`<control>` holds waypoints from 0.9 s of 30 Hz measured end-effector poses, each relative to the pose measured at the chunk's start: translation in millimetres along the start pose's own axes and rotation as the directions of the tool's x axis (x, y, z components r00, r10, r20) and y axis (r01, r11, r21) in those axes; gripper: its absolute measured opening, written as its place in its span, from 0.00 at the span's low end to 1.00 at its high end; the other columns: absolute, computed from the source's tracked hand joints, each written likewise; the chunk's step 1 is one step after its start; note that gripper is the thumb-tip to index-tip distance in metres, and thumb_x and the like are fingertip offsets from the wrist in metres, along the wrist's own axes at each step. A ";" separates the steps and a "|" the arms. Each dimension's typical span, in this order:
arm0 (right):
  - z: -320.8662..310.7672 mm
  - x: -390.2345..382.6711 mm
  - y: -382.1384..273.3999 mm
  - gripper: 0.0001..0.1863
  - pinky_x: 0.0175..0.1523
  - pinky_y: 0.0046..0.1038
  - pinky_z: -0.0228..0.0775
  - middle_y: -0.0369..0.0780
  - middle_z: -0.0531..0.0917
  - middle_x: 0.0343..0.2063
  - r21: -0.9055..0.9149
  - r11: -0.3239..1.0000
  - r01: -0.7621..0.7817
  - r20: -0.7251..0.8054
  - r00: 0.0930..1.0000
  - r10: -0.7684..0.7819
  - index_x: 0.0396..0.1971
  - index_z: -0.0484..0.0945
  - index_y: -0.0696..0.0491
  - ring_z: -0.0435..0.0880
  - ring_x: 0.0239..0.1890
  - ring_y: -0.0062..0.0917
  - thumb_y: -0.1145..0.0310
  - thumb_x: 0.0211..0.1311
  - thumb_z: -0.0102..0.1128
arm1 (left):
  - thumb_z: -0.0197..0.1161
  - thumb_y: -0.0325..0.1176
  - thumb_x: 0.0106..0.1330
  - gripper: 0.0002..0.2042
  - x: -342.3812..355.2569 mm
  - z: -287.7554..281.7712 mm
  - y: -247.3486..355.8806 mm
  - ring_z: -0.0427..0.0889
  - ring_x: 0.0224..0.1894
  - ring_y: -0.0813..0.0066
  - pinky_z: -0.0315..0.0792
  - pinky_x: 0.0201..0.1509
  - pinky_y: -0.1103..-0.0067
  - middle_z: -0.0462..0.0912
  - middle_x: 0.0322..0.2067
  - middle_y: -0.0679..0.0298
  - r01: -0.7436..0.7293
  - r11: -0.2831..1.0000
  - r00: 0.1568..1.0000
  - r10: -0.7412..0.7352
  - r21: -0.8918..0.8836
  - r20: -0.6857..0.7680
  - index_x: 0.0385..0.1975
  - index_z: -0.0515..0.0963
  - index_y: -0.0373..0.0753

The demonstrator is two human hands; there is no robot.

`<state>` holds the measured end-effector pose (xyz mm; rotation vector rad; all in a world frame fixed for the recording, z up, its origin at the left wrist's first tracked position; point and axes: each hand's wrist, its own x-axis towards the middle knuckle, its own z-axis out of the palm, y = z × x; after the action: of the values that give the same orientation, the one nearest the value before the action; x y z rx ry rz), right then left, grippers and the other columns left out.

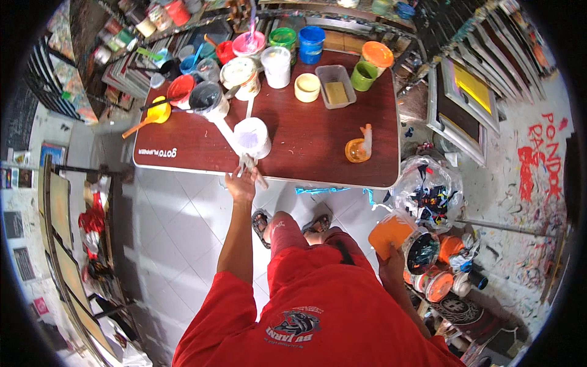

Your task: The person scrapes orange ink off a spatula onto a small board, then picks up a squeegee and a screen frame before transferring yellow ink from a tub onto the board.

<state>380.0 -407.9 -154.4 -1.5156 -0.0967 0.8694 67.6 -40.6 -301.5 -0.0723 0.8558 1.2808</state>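
My left hand (243, 182) is at the table's front edge, palm upturned, with bent fingers on a pale, paint-smeared tool (258, 177). Just beyond it stands a white tub (260, 144) with pale lilac contents. A long white stick (225, 131) lies diagonally to that tub's left. Low at the right, beside my body, my right hand (390, 252) grips a flat orange piece (386, 229). Near the table's right front sits a small orange cup (356, 153) with a pale object at its rim. A yellow ladle (159, 110) with an orange handle lies at the left.
The brown table (324, 134) bears several paint pots (278, 70) and a rectangular plastic container (335, 88). Framed panels (455, 137) lean at the right, above a plastic bag (428, 177) and several buckets (437, 284). A metal rack with panels (61, 208) stands at the left.
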 end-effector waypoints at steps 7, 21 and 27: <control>46.5 -3.8 -5.5 0.13 0.45 0.32 0.77 0.40 0.78 0.43 0.118 0.977 -0.178 0.038 0.984 0.175 0.46 0.71 0.56 0.80 0.44 0.29 0.69 0.64 0.52 | 0.49 0.35 0.64 0.13 1.8 4.4 10.0 0.76 0.42 0.66 0.75 0.44 0.69 0.74 0.43 0.55 -0.081 0.943 0.987 0.030 0.322 0.160 0.44 0.63 0.35; 85.3 -40.3 13.3 0.13 0.50 0.33 0.76 0.43 0.77 0.43 0.115 0.983 -0.141 0.066 0.989 0.134 0.47 0.70 0.62 0.81 0.44 0.30 0.71 0.65 0.50 | 0.60 0.20 0.56 0.17 -42.0 3.3 -0.2 0.77 0.38 0.73 0.77 0.39 0.80 0.75 0.39 0.59 -0.058 0.691 0.997 -0.001 0.720 0.081 0.47 0.68 0.30; 63.9 -50.7 19.7 0.14 0.50 0.32 0.75 0.42 0.77 0.43 0.151 0.976 -0.157 -0.004 0.987 0.160 0.47 0.70 0.62 0.80 0.45 0.29 0.72 0.65 0.50 | 0.59 0.21 0.58 0.19 -59.2 24.7 -13.8 0.76 0.43 0.69 0.77 0.41 0.78 0.71 0.45 0.55 0.073 0.666 0.978 -0.195 0.742 0.078 0.50 0.65 0.31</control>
<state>299.8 -386.6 -141.7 -1.4015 0.1015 0.9697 90.4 -80.6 -254.7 0.6010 1.1584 0.7041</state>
